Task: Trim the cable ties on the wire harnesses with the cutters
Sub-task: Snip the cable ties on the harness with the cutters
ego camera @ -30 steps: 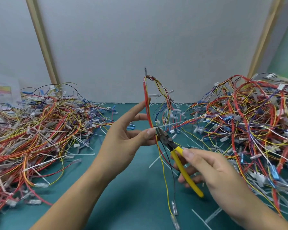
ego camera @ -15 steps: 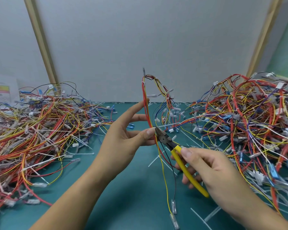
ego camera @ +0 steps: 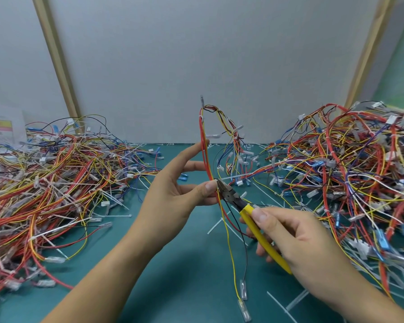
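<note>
One wire harness (ego camera: 203,136) stood upright over the green mat (ego camera: 184,287), pinched between thumb and fingertip of your left hand (ego camera: 170,197). Your right hand (ego camera: 296,238) gripped the yellow-handled cutters (ego camera: 259,231) with curled fingers, nose touching the harness beside that thumb. A left heap (ego camera: 56,183) and a right heap (ego camera: 348,171) of harnesses flanked it.

Wire-harness assembly bench, workshop or small factory. Green mat (ego camera: 191,292) as table top. Left heap (ego camera: 47,183) and right heap (ego camera: 359,173) of harnesses at its side edges, multicoloured wires with white and blue connectors. Clipped tie ends (ego camera: 216,227) strewn mid-table. Yellow-handled cutters (ego camera: 264,241) and one harness (ego camera: 201,127) in hand. Grey panels (ego camera: 208,54) with wooden battens (ego camera: 56,59) behind; printed sheet (ego camera: 0,127) far left.
</note>
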